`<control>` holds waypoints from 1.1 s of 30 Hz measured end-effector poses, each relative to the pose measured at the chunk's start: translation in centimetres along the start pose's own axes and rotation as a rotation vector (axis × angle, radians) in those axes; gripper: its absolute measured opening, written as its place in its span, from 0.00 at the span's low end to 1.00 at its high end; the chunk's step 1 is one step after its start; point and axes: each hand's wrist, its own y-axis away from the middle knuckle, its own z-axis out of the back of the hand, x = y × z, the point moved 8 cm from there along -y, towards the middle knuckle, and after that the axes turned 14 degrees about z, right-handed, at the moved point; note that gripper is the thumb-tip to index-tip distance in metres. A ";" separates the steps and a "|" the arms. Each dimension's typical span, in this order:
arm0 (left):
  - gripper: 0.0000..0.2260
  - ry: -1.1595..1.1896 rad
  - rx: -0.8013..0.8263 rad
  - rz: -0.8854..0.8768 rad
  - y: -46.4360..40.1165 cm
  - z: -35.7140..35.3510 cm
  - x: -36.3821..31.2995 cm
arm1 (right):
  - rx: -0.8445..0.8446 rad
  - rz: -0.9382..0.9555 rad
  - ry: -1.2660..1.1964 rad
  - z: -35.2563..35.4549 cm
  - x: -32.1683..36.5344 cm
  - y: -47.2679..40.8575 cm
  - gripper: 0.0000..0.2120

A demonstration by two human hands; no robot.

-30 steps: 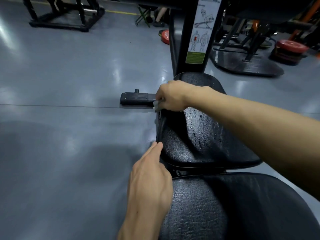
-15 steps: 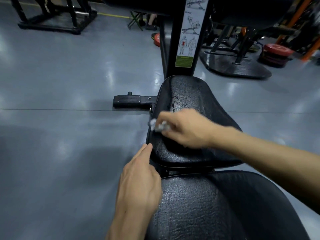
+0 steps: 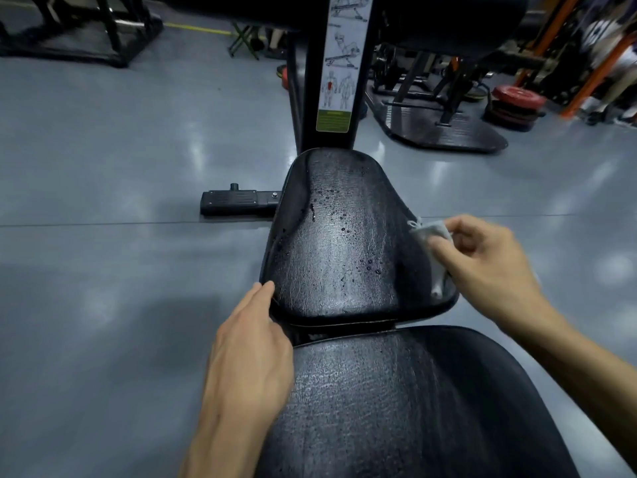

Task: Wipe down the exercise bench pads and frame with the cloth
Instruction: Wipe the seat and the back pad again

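— Two pads on the bench, head view: which way do they run?
— Lengthwise away from the camera, seat pad (image 3: 341, 243) beyond the back pad (image 3: 413, 401), narrow end toward the black upright (image 3: 303, 98).
— Any writing?
— Only a sticker (image 3: 339, 63) on the upright with exercise figures and a green panel; its text is too small to read.
— And the hands?
— Left hand (image 3: 248, 346) lies flat, fingers straight, against the seat pad's near left edge. Right hand (image 3: 489, 260) pinches the pale cloth (image 3: 432, 236) against the seat pad's right edge. Droplets sit on the seat.
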 end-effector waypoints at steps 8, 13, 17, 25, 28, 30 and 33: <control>0.23 0.004 -0.044 -0.063 0.2 -0.7 -1.0 | -0.144 -0.236 0.004 1.2 -5.4 6.6 0.06; 0.22 -0.008 -0.060 -0.059 0.5 -1.3 -1.4 | -0.103 -0.232 -0.030 -1.8 -5.1 6.9 0.04; 0.23 -0.030 -0.073 -0.041 0.6 -1.6 -1.5 | -0.012 -0.087 -0.040 -4.0 -2.1 6.4 0.02; 0.23 -0.064 -0.071 -0.063 0.6 -1.6 -1.2 | -0.056 -0.239 0.191 -1.2 -5.3 5.6 0.02; 0.23 -0.074 -0.076 -0.071 0.7 -1.7 -1.4 | -0.033 -0.094 0.126 -3.1 -2.7 5.6 0.02; 0.23 -0.077 -0.088 -0.080 0.8 -1.9 -1.6 | 0.033 0.026 0.091 -4.7 -0.2 5.8 0.02; 0.23 -0.088 -0.108 -0.129 1.1 -2.1 -2.0 | 0.096 0.057 0.123 -5.1 -0.1 5.6 0.02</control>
